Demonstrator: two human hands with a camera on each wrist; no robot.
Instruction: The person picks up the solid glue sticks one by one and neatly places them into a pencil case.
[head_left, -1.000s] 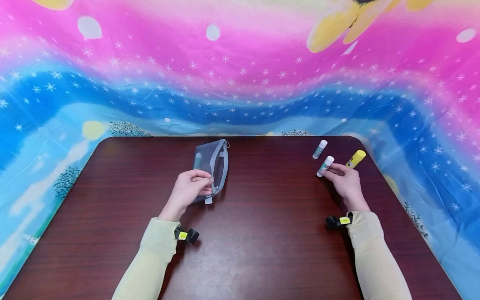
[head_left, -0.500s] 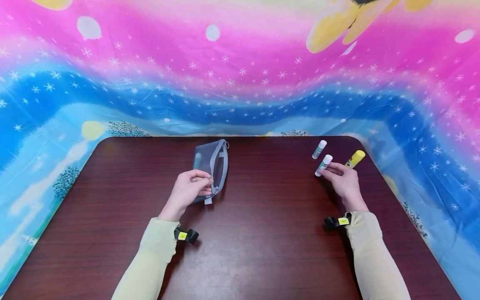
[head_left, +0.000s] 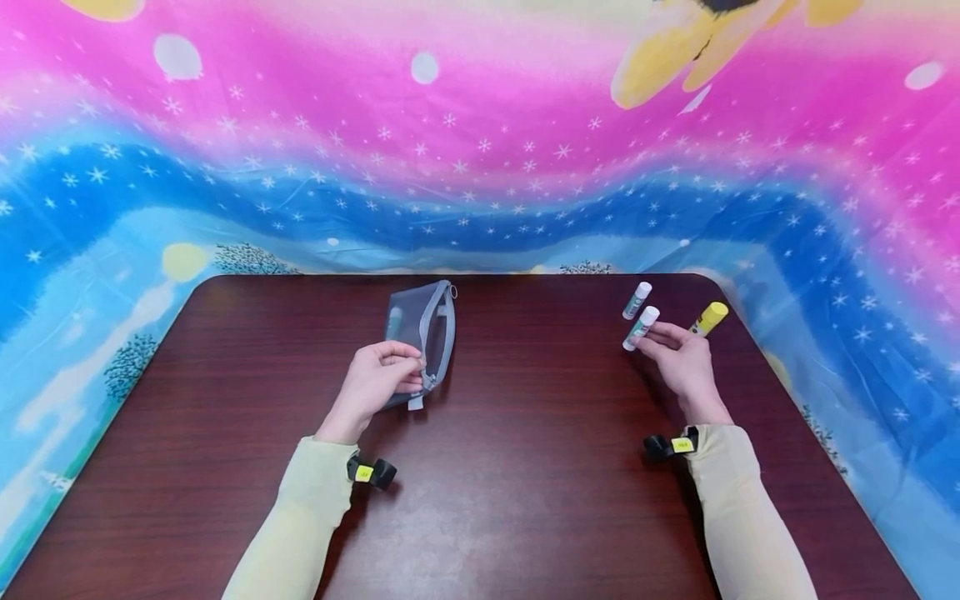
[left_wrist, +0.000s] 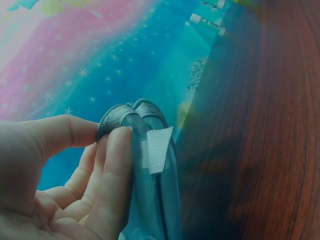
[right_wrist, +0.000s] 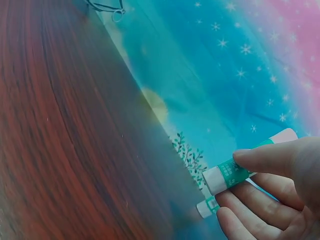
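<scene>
My left hand (head_left: 378, 375) pinches the near end of a grey mesh zipper pouch (head_left: 408, 300) by its rim, between thumb and fingers. The pouch's zipped mouth gapes toward the right, and a glue stick (head_left: 394, 322) shows through the mesh inside. In the left wrist view, the fingertips grip the zipper edge beside a small fabric tab (left_wrist: 159, 150). On the right side, my right hand (head_left: 686, 362) holds a green-and-white glue stick (head_left: 642, 328) between thumb and fingers, tilted. A similar glue stick (head_left: 637, 301) stands just behind it.
A yellow-capped glue stick (head_left: 709, 318) stands behind the right hand, near the right edge of the dark wooden table (head_left: 510, 467). A colourful snowflake-patterned cloth (head_left: 480, 167) hangs along the table's back and sides.
My right hand has shifted slightly left with the glue stick, bringing it closer in front of the standing white-capped one. The left hand and pouch stay in place.
</scene>
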